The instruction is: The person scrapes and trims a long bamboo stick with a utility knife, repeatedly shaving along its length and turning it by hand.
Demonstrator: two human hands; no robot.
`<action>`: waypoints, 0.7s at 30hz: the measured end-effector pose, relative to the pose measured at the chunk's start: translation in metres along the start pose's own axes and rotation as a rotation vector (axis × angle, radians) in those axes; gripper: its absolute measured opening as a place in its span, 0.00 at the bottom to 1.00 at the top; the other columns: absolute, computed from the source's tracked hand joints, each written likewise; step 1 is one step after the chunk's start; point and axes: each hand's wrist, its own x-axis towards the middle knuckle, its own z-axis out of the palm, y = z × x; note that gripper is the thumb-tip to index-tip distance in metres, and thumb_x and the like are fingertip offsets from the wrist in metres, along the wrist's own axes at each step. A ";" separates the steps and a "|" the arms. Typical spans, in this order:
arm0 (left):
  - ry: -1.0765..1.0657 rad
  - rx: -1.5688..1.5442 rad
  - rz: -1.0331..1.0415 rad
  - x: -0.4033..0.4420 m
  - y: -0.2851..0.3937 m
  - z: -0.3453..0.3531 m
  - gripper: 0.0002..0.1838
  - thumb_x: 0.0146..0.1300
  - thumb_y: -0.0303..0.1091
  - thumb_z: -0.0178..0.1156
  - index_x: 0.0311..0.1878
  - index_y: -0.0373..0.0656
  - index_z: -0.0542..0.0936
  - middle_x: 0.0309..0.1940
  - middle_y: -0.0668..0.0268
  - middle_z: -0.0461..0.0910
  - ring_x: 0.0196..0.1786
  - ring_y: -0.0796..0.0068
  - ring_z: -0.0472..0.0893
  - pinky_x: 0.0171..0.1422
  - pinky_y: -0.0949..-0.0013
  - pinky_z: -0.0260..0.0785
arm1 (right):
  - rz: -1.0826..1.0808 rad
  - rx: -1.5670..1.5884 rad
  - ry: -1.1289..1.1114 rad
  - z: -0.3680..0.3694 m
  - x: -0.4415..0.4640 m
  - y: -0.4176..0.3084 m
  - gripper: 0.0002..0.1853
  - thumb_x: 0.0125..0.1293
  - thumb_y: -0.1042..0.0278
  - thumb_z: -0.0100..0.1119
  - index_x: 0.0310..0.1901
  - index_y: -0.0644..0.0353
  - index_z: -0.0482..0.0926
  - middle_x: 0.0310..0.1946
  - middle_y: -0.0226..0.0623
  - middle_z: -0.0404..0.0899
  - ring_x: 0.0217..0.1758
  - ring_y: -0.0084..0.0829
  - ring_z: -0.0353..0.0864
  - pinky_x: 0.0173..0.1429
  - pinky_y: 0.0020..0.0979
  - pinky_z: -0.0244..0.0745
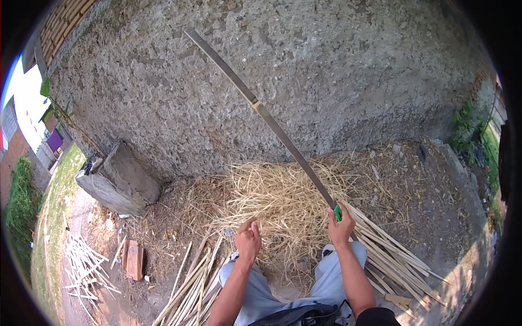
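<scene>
A long dark strip (291, 146), with a pale joint partway along, slants from my right hand up and left in front of the wall. My right hand (341, 224) is closed round its lower end, together with a small green object (337, 212). My left hand (248, 240) is raised over the ground in front of my left knee, away from the strip. Its fingers are curled and the thumb is up; whether anything small is between them does not show. Pale shavings (277, 198) lie in a heap on the ground beyond both hands.
Bundles of pale strips lie beside my right leg (394, 255) and left leg (190, 293). More thin sticks (84, 266) are at the far left, near a reddish brick (132, 261). A concrete block (128, 182) stands against the rough wall (304, 81).
</scene>
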 end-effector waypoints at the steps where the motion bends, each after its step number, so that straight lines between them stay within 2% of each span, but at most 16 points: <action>1: 0.003 0.000 -0.002 -0.001 -0.007 0.003 0.13 0.71 0.34 0.55 0.41 0.38 0.87 0.35 0.54 0.86 0.25 0.58 0.84 0.33 0.60 0.74 | -0.017 -0.003 -0.002 0.001 0.000 0.001 0.17 0.62 0.64 0.72 0.48 0.65 0.82 0.35 0.44 0.84 0.34 0.43 0.84 0.38 0.37 0.76; 2: 0.053 0.003 0.049 -0.002 -0.018 0.009 0.14 0.67 0.30 0.54 0.50 0.39 0.84 0.37 0.53 0.86 0.25 0.58 0.84 0.34 0.61 0.75 | -0.021 -0.002 -0.003 0.001 0.000 0.001 0.17 0.62 0.64 0.72 0.48 0.65 0.82 0.35 0.44 0.84 0.34 0.43 0.84 0.38 0.37 0.76; 3: 0.102 0.007 0.101 -0.001 -0.020 0.010 0.20 0.64 0.27 0.53 0.59 0.41 0.82 0.40 0.53 0.87 0.25 0.59 0.84 0.36 0.62 0.76 | -0.016 -0.004 -0.006 0.001 0.000 0.000 0.17 0.61 0.64 0.72 0.48 0.65 0.82 0.35 0.44 0.84 0.34 0.43 0.84 0.38 0.37 0.76; 4: 0.105 0.007 0.100 0.000 -0.022 0.011 0.20 0.64 0.27 0.53 0.59 0.41 0.82 0.40 0.53 0.87 0.25 0.59 0.84 0.36 0.62 0.76 | -0.011 -0.006 -0.009 0.001 0.000 -0.001 0.17 0.61 0.64 0.72 0.48 0.65 0.81 0.35 0.45 0.84 0.34 0.43 0.84 0.39 0.37 0.76; 6: 0.222 -0.012 0.130 0.003 -0.021 0.010 0.31 0.58 0.23 0.51 0.68 0.44 0.76 0.47 0.51 0.86 0.28 0.60 0.85 0.37 0.63 0.77 | -0.001 -0.004 -0.018 0.001 0.000 -0.004 0.17 0.61 0.64 0.72 0.48 0.65 0.81 0.35 0.44 0.83 0.34 0.43 0.84 0.39 0.37 0.76; 7: 0.222 -0.012 0.130 0.003 -0.018 0.007 0.31 0.58 0.23 0.51 0.68 0.44 0.76 0.47 0.51 0.86 0.28 0.60 0.85 0.37 0.63 0.77 | 0.010 -0.001 -0.025 0.001 0.000 -0.005 0.17 0.61 0.64 0.72 0.48 0.64 0.81 0.34 0.44 0.83 0.34 0.43 0.84 0.39 0.37 0.76; 9: 0.043 -0.086 -0.028 0.000 -0.011 -0.002 0.35 0.58 0.23 0.52 0.73 0.46 0.70 0.50 0.49 0.85 0.36 0.61 0.88 0.41 0.66 0.79 | 0.015 0.012 -0.026 -0.002 0.001 -0.010 0.17 0.61 0.65 0.72 0.48 0.64 0.81 0.34 0.44 0.83 0.33 0.42 0.84 0.38 0.37 0.76; 10: 0.042 -0.085 -0.027 0.001 -0.007 -0.004 0.35 0.58 0.23 0.52 0.73 0.46 0.70 0.50 0.49 0.85 0.36 0.61 0.88 0.41 0.66 0.79 | 0.019 0.024 -0.027 -0.003 0.001 -0.012 0.17 0.61 0.65 0.72 0.48 0.64 0.81 0.34 0.44 0.83 0.33 0.42 0.83 0.38 0.37 0.75; 12: -0.067 -0.112 -0.205 0.002 -0.002 -0.005 0.24 0.59 0.25 0.54 0.61 0.41 0.81 0.57 0.50 0.82 0.44 0.62 0.88 0.45 0.66 0.80 | -0.001 0.006 -0.006 -0.001 0.000 -0.010 0.17 0.61 0.65 0.72 0.47 0.64 0.82 0.33 0.43 0.83 0.33 0.41 0.83 0.38 0.37 0.75; 13: -0.067 -0.112 -0.206 0.001 -0.004 -0.004 0.24 0.59 0.25 0.54 0.61 0.41 0.81 0.57 0.50 0.82 0.44 0.62 0.88 0.45 0.66 0.80 | -0.023 -0.012 0.014 -0.001 0.000 -0.009 0.16 0.61 0.65 0.72 0.47 0.64 0.82 0.33 0.43 0.83 0.33 0.41 0.83 0.37 0.37 0.75; 15: -0.037 -0.029 -0.017 0.001 -0.010 0.000 0.12 0.62 0.29 0.57 0.41 0.36 0.89 0.63 0.53 0.78 0.46 0.60 0.88 0.48 0.66 0.80 | -0.021 -0.001 0.012 -0.001 -0.001 -0.011 0.16 0.60 0.65 0.73 0.47 0.64 0.82 0.33 0.42 0.83 0.32 0.41 0.83 0.37 0.37 0.75; 16: -0.037 -0.030 -0.017 0.001 -0.010 0.001 0.12 0.62 0.29 0.57 0.41 0.36 0.89 0.63 0.53 0.78 0.46 0.60 0.88 0.48 0.66 0.80 | -0.020 0.010 0.010 -0.002 -0.001 -0.012 0.16 0.60 0.65 0.73 0.46 0.63 0.82 0.33 0.42 0.83 0.32 0.41 0.83 0.37 0.37 0.75; 17: -0.036 -0.049 -0.026 0.000 -0.010 0.003 0.12 0.63 0.30 0.58 0.33 0.34 0.88 0.65 0.55 0.76 0.46 0.60 0.88 0.48 0.65 0.80 | -0.020 0.010 0.011 -0.001 -0.001 -0.011 0.16 0.60 0.65 0.73 0.46 0.63 0.82 0.33 0.42 0.83 0.32 0.41 0.83 0.37 0.37 0.75; 18: -0.035 -0.068 -0.036 0.000 -0.010 0.004 0.15 0.64 0.32 0.60 0.26 0.32 0.87 0.68 0.56 0.74 0.45 0.59 0.88 0.48 0.64 0.80 | -0.046 -0.002 0.026 0.000 -0.001 -0.009 0.16 0.60 0.65 0.73 0.46 0.63 0.82 0.33 0.42 0.84 0.32 0.41 0.84 0.37 0.37 0.75; 21: -0.074 -0.083 -0.045 0.000 -0.011 0.005 0.14 0.64 0.33 0.60 0.29 0.31 0.87 0.68 0.55 0.73 0.43 0.58 0.88 0.45 0.64 0.80 | -0.065 -0.023 0.024 0.000 -0.003 -0.007 0.16 0.59 0.65 0.74 0.46 0.62 0.82 0.34 0.42 0.84 0.33 0.41 0.85 0.37 0.37 0.76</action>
